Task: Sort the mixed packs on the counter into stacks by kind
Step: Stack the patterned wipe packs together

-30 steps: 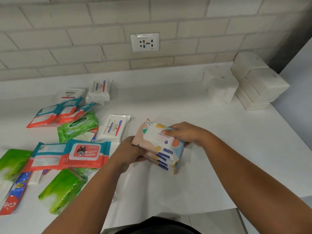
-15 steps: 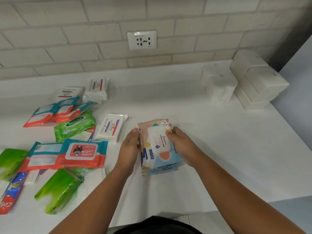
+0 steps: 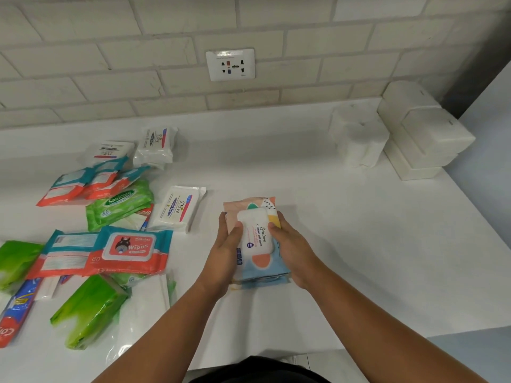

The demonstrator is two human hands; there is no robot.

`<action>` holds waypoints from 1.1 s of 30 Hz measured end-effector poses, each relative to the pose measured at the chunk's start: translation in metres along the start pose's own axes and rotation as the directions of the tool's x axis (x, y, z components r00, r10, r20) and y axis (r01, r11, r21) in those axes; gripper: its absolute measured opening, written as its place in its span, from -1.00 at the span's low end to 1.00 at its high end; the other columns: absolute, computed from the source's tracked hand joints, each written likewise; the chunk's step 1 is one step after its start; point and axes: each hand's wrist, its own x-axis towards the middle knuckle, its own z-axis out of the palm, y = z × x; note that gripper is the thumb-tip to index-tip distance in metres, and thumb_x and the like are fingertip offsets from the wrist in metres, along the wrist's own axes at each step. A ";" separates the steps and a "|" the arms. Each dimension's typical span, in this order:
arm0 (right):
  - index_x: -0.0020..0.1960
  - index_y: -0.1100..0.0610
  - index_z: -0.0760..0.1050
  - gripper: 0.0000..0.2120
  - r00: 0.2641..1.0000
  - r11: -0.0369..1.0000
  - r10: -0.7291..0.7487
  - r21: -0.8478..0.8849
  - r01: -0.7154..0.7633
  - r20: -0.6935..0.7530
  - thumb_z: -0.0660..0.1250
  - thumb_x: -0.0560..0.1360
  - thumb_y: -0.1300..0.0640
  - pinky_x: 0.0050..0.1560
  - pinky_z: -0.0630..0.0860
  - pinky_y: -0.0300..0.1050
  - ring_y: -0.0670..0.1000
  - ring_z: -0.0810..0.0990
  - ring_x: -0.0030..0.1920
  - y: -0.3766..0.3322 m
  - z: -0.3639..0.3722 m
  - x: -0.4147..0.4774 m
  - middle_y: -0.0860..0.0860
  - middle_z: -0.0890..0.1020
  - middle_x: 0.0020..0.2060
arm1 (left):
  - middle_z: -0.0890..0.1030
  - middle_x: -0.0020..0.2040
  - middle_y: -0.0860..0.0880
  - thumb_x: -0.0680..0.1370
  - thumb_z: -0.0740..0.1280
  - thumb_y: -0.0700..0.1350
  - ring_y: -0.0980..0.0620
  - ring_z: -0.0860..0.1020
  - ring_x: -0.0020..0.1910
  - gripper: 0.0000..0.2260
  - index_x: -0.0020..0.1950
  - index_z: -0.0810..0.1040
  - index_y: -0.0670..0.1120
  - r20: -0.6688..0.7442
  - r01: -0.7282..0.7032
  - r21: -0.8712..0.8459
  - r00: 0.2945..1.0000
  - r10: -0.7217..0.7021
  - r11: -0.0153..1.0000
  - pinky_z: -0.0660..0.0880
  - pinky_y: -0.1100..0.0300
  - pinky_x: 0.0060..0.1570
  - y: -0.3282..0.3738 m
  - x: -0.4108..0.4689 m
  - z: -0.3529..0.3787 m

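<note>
1. The left hand (image 3: pixel 226 252) and right hand (image 3: pixel 294 252) clasp a stack of pastel patterned soft wipe packs (image 3: pixel 255 244) from both sides, with fingers curled on its edges, probably to square it.
2. The stack seems to rest between the fingers on the white counter (image 3: pixel 359 244), its long axis pointing away toward the wall.
3. Beyond the left fingers, apart from them, lies a white soft Dove pack (image 3: pixel 179 207).

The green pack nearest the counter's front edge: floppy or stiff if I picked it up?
Probably floppy: the green pack looks puffed and its near end is crumpled, so it would likely sag if lifted by one end. Its glossy film shows glare, so it may slip a little. It lies flat, so rolling seems unlikely.
</note>
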 end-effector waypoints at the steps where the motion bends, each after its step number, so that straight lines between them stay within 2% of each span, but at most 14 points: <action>1: 0.47 -0.21 0.32 -0.63 1.000 1.000 -0.004 0.011 0.005 -0.014 0.12 0.69 0.01 0.19 0.59 -0.06 -0.04 0.62 0.20 0.002 -0.002 -0.001 -0.08 0.62 0.24 | 0.62 0.24 0.15 0.69 0.12 0.12 0.12 0.68 0.09 -0.56 0.57 0.12 0.28 0.004 -0.010 0.010 1.000 0.010 1.000 0.64 0.19 0.01 -0.002 0.001 0.002; 3: 0.46 -0.19 0.36 -0.64 1.000 1.000 -0.001 0.024 0.001 -0.029 0.12 0.69 0.00 0.22 0.58 0.00 -0.02 0.63 0.18 0.004 -0.008 -0.002 -0.09 0.64 0.20 | 0.60 0.24 0.18 0.69 0.12 0.11 0.15 0.67 0.08 -0.56 0.54 0.08 0.32 0.008 -0.026 0.009 1.000 0.026 1.000 0.62 0.27 -0.07 -0.004 0.002 0.008; 9: 0.45 -0.13 0.38 -0.65 0.998 0.993 -0.034 0.112 0.040 -0.059 0.13 0.69 0.04 0.24 0.57 0.07 0.01 0.62 0.21 0.002 -0.032 -0.002 -0.04 0.65 0.20 | 0.68 0.18 0.15 0.71 0.14 0.02 0.09 0.68 0.11 -0.70 0.42 0.34 0.29 0.065 -0.044 -0.039 0.997 0.046 0.998 0.63 0.16 -0.01 0.003 0.013 0.033; 13: 0.45 -0.10 0.40 -0.66 0.995 0.987 -0.045 0.147 0.058 -0.091 0.13 0.69 0.05 0.12 0.63 0.01 0.02 0.67 0.14 0.000 -0.055 0.006 -0.03 0.69 0.13 | 0.70 0.11 0.14 0.71 0.14 0.01 0.08 0.70 0.07 -0.75 0.30 0.41 0.34 0.123 -0.030 -0.047 0.992 0.036 0.998 0.63 0.19 -0.08 0.010 0.028 0.057; 15: 0.42 -0.09 0.43 -0.67 0.993 0.989 -0.050 0.134 0.063 -0.105 0.12 0.69 0.06 0.04 0.64 -0.04 0.00 0.68 0.10 -0.007 -0.068 0.013 -0.04 0.70 0.10 | 0.71 0.10 0.11 0.71 0.15 0.00 0.06 0.70 0.05 -0.75 0.32 0.41 0.30 0.124 -0.009 -0.069 0.992 0.018 0.998 0.64 0.17 -0.11 0.012 0.038 0.068; 19: 0.42 -0.11 0.42 -0.67 0.987 0.998 -0.048 0.039 0.054 -0.151 0.12 0.69 0.02 0.20 0.60 0.05 0.01 0.66 0.13 -0.024 -0.093 0.034 -0.04 0.68 0.11 | 0.69 0.17 0.00 0.72 0.14 0.00 -0.02 0.69 0.11 -0.73 0.40 0.42 0.20 0.152 -0.005 -0.104 0.988 0.021 0.995 0.65 0.00 0.03 0.019 0.067 0.093; 23: 0.38 -0.06 0.47 -0.69 0.981 0.997 -0.053 0.037 0.061 -0.189 0.15 0.67 0.03 0.10 0.62 0.02 0.06 0.68 0.07 -0.040 -0.117 0.060 0.00 0.70 0.06 | 0.67 0.19 -0.09 0.72 0.14 -0.04 -0.09 0.67 0.15 -0.75 0.39 0.40 0.09 0.169 -0.024 -0.129 0.985 0.046 0.991 0.62 -0.08 0.11 0.025 0.099 0.114; 25: 0.36 -0.04 0.50 -0.70 0.978 0.997 -0.045 0.048 0.056 -0.204 0.18 0.66 0.04 0.13 0.62 0.05 0.08 0.69 0.07 -0.048 -0.127 0.073 0.02 0.71 0.05 | 0.66 0.21 -0.13 0.72 0.14 -0.06 -0.14 0.66 0.17 -0.75 0.39 0.39 0.05 0.165 -0.034 -0.140 0.985 0.057 0.990 0.61 -0.11 0.13 0.027 0.115 0.123; 28: 0.34 -0.03 0.52 -0.71 0.977 0.998 -0.032 0.052 0.043 -0.209 0.21 0.65 0.04 0.17 0.60 0.09 0.11 0.69 0.06 -0.058 -0.140 0.095 0.04 0.71 0.06 | 0.66 0.20 -0.12 0.71 0.16 -0.05 -0.13 0.67 0.14 -0.76 0.37 0.41 0.09 0.150 -0.035 -0.164 0.987 0.060 0.986 0.63 -0.07 0.06 0.033 0.135 0.134; 31: 0.33 -0.01 0.53 -0.71 0.979 0.997 -0.026 0.065 0.040 -0.204 0.21 0.65 0.04 0.06 0.63 0.01 0.12 0.70 0.02 -0.068 -0.149 0.113 0.05 0.71 0.05 | 0.68 0.17 -0.12 0.71 0.17 -0.03 -0.10 0.70 0.07 -0.80 0.31 0.44 0.16 0.130 -0.035 -0.159 0.990 0.056 0.987 0.64 0.01 -0.04 0.041 0.156 0.142; 33: 0.31 0.00 0.54 -0.73 0.979 0.996 -0.031 0.079 0.047 -0.202 0.21 0.65 0.05 0.05 0.64 0.01 0.12 0.71 0.00 -0.075 -0.155 0.124 0.06 0.71 0.04 | 0.68 0.18 -0.12 0.71 0.17 -0.02 -0.11 0.70 0.07 -0.79 0.33 0.43 0.17 0.126 -0.033 -0.164 0.991 0.054 0.986 0.65 -0.02 -0.02 0.045 0.170 0.146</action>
